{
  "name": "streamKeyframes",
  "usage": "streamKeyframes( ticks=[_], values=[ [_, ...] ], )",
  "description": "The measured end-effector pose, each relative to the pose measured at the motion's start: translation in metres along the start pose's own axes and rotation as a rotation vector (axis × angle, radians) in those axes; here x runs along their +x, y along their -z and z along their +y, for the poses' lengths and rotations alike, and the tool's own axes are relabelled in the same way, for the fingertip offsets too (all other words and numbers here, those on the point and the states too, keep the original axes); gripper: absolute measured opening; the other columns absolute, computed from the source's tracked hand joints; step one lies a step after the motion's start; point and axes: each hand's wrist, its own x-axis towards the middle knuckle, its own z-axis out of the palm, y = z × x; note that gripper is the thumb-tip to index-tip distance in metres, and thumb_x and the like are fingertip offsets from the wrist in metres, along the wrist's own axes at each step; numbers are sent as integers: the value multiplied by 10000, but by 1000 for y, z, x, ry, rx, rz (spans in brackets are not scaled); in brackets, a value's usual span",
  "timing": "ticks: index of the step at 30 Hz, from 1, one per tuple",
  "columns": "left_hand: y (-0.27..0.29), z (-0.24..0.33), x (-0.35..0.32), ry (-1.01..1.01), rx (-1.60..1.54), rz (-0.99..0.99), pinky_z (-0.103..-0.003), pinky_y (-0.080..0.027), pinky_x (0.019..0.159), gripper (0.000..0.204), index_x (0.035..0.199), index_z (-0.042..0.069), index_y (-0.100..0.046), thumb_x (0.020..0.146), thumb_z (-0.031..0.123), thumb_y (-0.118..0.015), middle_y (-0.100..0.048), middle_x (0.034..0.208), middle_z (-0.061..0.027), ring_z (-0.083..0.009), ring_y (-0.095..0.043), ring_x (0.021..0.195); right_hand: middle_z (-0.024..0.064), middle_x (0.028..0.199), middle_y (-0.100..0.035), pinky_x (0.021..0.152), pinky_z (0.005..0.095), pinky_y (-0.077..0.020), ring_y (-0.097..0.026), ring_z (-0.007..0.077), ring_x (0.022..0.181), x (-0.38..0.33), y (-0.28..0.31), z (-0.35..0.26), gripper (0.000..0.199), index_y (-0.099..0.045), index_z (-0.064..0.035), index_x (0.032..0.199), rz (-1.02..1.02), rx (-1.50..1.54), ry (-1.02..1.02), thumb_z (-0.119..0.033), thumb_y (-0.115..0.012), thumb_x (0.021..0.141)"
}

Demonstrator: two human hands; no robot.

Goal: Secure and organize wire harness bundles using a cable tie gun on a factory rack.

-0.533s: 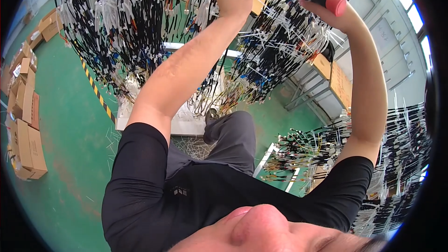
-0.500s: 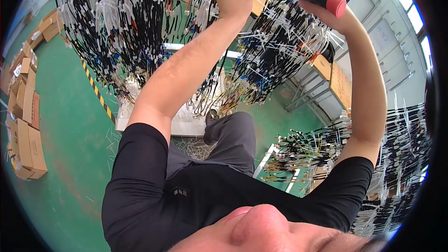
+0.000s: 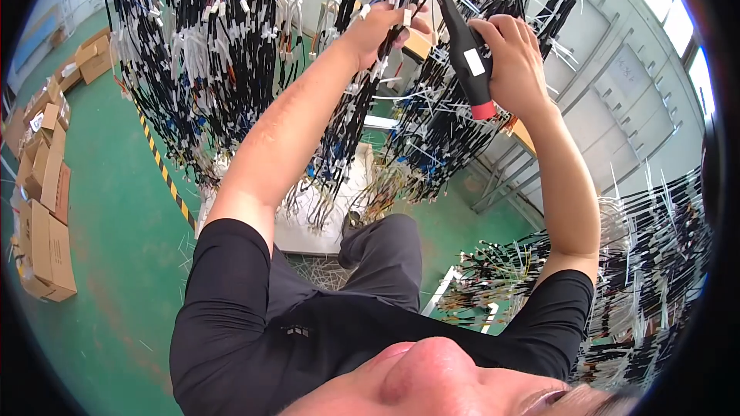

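Observation:
My left hand [image 3: 378, 33] is closed around a bundle of thin black wires [image 3: 372, 77] with white connectors, part of a wire harness hanging in front of me. Its fingertips are partly hidden by the wires. To its right, my right hand [image 3: 515, 62] has its fingers curled round the side of a black hand tool [image 3: 465, 52] with a red end cap. The tool tilts, its narrow nose pointing up and left toward the wires and its red end down. White cable ties [image 3: 408, 97] stick out of the wires between both hands.
Dense hanging wire harnesses [image 3: 200, 54] fill the front left, with more [image 3: 655, 262] at the lower right. Cardboard boxes [image 3: 48, 250] line the left side beside yellow-black floor tape [image 3: 163, 166]. A white platform [image 3: 312, 235] stands below, with cut strips on the green floor.
My right hand has brought the tool down and left, turning it from nearly level to steep. My left hand has moved slightly lower, still on the wires. The view has shifted a little.

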Motion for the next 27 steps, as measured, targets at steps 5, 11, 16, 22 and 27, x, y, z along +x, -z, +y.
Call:
streamKeyframes(
  ticks=[5, 11, 16, 22, 27],
  values=[
    [-13, 1, -1, 31, 204, 154, -287, -575, 714, 209, 1190, 49, -628, 1026, 150, -707, -771, 1066, -115, -153, -737, 834, 166, 1148, -667, 968, 430, -522, -663, 394, 1080, 3, -8, 13, 478, -628, -67, 1264, 6, 390, -272, -122, -803, 822],
    [-22, 4, 1, 63, 131, 139, -283, -563, 696, 241, 1189, 52, -681, 1038, 239, -707, -774, 1054, -81, -133, -699, 779, 7, 930, -676, 824, 312, -529, -632, 126, 870, 9, 2, 20, 333, -678, -78, 1185, -60, 873, -359, -231, -828, 930],
    [-14, 6, 14, 149, 141, 150, -295, -590, 690, 248, 1099, 68, -713, 1055, 312, -698, -766, 963, -41, -132, -713, 783, 11, 975, -696, 867, 297, -541, -656, 114, 915, 17, -13, 10, 357, -677, -43, 1205, 0, 986, -402, -171, -830, 909],
    [-37, 7, 21, 179, 235, 291, -294, -585, 669, 213, 980, 24, -759, 995, 237, -770, -773, 882, -65, -141, -716, 740, 46, 977, -728, 795, 299, -551, -673, 122, 862, 44, -57, 8, 290, -696, -51, 1176, 366, 899, -403, -144, -784, 915],
    [-33, -35, 35, -249, 278, 522, -375, -538, 626, 261, 839, -22, -702, 936, 193, -814, -756, 833, -130, -218, -698, 688, 44, 876, -724, 721, 361, -527, -639, 146, 765, 34, -22, 44, 371, -725, -81, 1175, 47, 669, -425, -270, -865, 888]
  ],
)
